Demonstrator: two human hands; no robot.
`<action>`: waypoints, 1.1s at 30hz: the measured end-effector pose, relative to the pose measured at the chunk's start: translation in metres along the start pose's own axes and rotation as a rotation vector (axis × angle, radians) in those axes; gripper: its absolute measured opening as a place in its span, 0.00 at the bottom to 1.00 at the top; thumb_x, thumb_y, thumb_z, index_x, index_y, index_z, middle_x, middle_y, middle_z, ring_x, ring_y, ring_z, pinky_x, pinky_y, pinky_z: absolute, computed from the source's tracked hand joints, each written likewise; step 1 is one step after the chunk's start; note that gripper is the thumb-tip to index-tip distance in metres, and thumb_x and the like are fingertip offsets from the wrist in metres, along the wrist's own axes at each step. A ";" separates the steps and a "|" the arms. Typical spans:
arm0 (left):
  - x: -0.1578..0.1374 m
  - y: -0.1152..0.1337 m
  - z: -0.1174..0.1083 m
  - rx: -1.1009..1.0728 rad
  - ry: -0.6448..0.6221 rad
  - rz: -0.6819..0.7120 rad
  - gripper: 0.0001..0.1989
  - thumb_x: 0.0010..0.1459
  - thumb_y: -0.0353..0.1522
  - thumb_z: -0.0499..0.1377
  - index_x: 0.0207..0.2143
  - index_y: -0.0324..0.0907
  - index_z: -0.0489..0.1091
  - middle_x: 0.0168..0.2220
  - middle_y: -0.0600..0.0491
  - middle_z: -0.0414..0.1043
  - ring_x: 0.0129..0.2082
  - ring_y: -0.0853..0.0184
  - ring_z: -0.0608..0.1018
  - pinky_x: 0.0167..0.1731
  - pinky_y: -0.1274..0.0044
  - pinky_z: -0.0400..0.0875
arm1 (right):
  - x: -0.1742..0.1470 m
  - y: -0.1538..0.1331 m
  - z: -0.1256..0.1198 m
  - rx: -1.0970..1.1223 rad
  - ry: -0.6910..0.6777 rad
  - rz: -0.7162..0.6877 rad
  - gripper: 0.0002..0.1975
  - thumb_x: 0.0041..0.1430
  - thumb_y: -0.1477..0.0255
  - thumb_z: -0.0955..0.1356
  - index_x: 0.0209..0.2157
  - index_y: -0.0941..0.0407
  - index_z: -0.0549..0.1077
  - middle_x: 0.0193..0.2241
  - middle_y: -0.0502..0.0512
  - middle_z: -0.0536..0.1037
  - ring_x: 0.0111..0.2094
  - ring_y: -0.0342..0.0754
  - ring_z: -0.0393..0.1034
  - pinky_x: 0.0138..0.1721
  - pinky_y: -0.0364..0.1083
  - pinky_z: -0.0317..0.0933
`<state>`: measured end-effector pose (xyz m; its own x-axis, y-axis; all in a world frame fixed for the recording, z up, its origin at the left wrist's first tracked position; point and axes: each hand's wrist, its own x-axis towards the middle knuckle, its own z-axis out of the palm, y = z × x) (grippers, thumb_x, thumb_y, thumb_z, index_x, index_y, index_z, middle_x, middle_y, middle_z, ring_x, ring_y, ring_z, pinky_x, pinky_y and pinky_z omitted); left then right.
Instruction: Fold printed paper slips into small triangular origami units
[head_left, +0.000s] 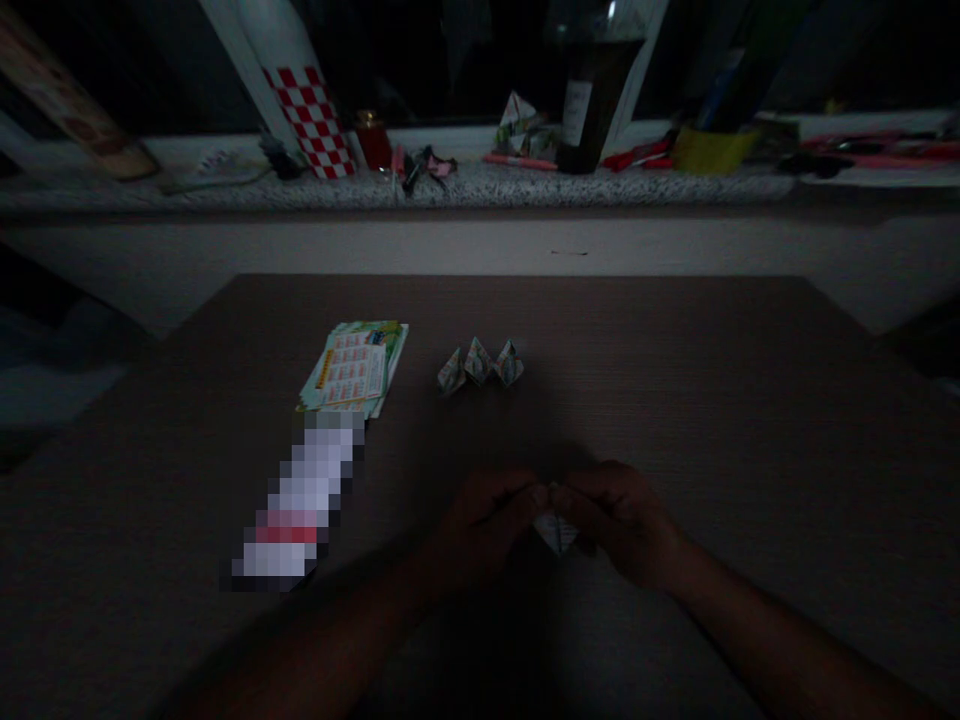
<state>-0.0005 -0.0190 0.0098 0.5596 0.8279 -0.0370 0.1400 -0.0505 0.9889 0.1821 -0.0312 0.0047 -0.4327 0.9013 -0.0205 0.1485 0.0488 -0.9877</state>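
A small folded piece of paper [556, 535], pointed at its lower end and creased down the middle, is pinched between my two hands above the table. My left hand [491, 510] grips its left side with the thumb on top. On its right side, my right hand [619, 515] does the same, thumb close to the other thumb. Beyond the hands, three small folded paper figures [478, 362] stand in a row. A stack of printed paper slips [352, 368] lies to their left. The light is dim and the finer folds are hard to make out.
A blurred-out phone-like object [307, 500] lies left of my hands on the brown table [712, 380]. Behind the table runs a speckled stone sill [465, 190]. On it stand a red-and-white checkered bottle [311, 120], a dark bottle [589, 110] and a yellow container [712, 150].
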 end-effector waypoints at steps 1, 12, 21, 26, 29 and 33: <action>0.000 0.000 0.000 0.004 -0.013 0.009 0.21 0.63 0.42 0.48 0.21 0.40 0.58 0.20 0.60 0.51 0.20 0.75 0.56 0.21 0.81 0.52 | 0.000 0.002 0.000 0.036 -0.013 0.020 0.23 0.63 0.58 0.62 0.19 0.57 0.63 0.14 0.45 0.58 0.15 0.37 0.53 0.15 0.37 0.47; 0.001 0.009 -0.001 0.064 0.129 0.024 0.19 0.64 0.40 0.49 0.25 0.38 0.65 0.21 0.57 0.60 0.23 0.74 0.63 0.24 0.81 0.57 | 0.003 0.008 0.002 0.317 -0.032 0.000 0.21 0.63 0.59 0.63 0.22 0.59 0.67 0.15 0.46 0.63 0.17 0.37 0.54 0.18 0.39 0.49; -0.002 0.003 0.004 -0.322 -0.022 -0.071 0.19 0.61 0.43 0.53 0.27 0.36 0.68 0.19 0.58 0.56 0.18 0.76 0.56 0.18 0.82 0.48 | 0.002 0.003 0.002 0.281 0.073 -0.045 0.20 0.63 0.60 0.64 0.22 0.59 0.68 0.15 0.46 0.63 0.16 0.37 0.54 0.17 0.38 0.49; -0.001 0.004 0.003 -0.297 0.083 -0.057 0.18 0.60 0.43 0.54 0.27 0.36 0.69 0.19 0.59 0.55 0.19 0.77 0.56 0.19 0.82 0.50 | 0.001 0.006 0.005 0.301 0.023 -0.005 0.19 0.60 0.60 0.66 0.21 0.59 0.69 0.16 0.47 0.64 0.18 0.38 0.56 0.19 0.39 0.51; 0.000 0.005 0.005 -0.296 0.076 -0.051 0.18 0.59 0.42 0.56 0.27 0.36 0.70 0.19 0.58 0.57 0.19 0.76 0.58 0.19 0.82 0.52 | 0.000 0.004 0.006 0.289 0.037 -0.008 0.21 0.60 0.60 0.65 0.18 0.59 0.67 0.14 0.47 0.63 0.17 0.38 0.55 0.18 0.39 0.50; 0.000 0.008 0.007 -0.340 0.013 -0.025 0.13 0.58 0.39 0.58 0.31 0.37 0.73 0.20 0.57 0.60 0.20 0.75 0.61 0.21 0.82 0.56 | 0.000 0.003 0.005 0.281 0.036 -0.019 0.23 0.60 0.59 0.65 0.17 0.59 0.66 0.13 0.47 0.62 0.16 0.38 0.54 0.17 0.39 0.48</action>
<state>0.0064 -0.0239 0.0165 0.5487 0.8337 -0.0623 -0.1276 0.1572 0.9793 0.1779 -0.0330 0.0006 -0.4006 0.9162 -0.0011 -0.1134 -0.0508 -0.9922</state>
